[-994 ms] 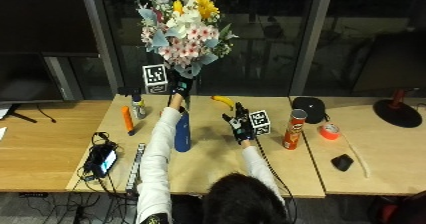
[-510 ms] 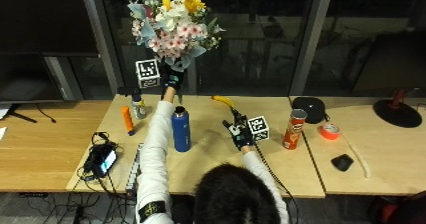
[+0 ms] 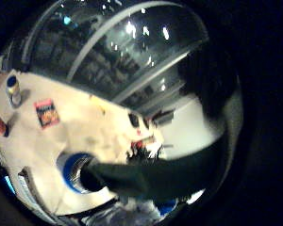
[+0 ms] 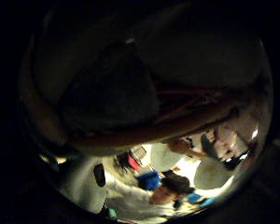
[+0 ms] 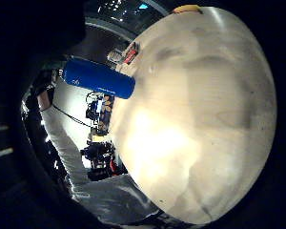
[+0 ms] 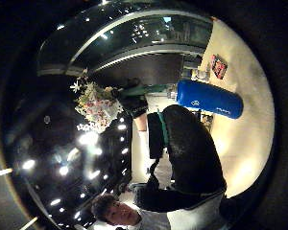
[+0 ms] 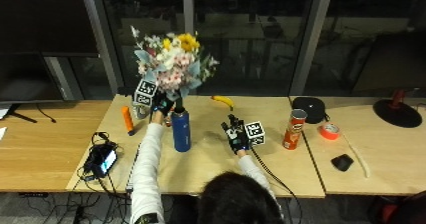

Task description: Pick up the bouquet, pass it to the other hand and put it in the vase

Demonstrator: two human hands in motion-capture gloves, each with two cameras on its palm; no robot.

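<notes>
From the outside view I see the left hand (image 7: 160, 104) raised above the light wooden tabletop (image 7: 206, 169), its fingers curled round the stems of the mixed bouquet of pink, white and yellow flowers (image 7: 174, 63). The bouquet stands upright in that hand, its blooms high against the dark window. Its lower end sits directly over the mouth of the tall blue cylindrical vase (image 7: 181, 130); I cannot tell whether the stems have entered it. The vase stands upright on the tabletop, just beside the left forearm.

The right hand (image 7: 235, 134) lies low over the tabletop, apart from the vase, fingers straight and holding nothing. In the right thumb side palm view the same blue vase (image 6: 209, 98) appears beside a black-gloved finger, with the bouquet (image 6: 97, 106) raised beyond it. The right little finger side palm view shows bare tabletop (image 5: 195, 119) close under the palm and the vase (image 5: 99, 78) standing at its edge.

Other items on the tabletop: a yellow banana (image 7: 223, 101) behind the vase, an orange-handled tool (image 7: 127, 120) to its left, a red cylindrical crisp can (image 7: 292, 129) right of the right hand, a roll of red tape (image 7: 328, 131), a black cap (image 7: 310, 108) and a phone with cables (image 7: 103, 158) near the front left edge.
</notes>
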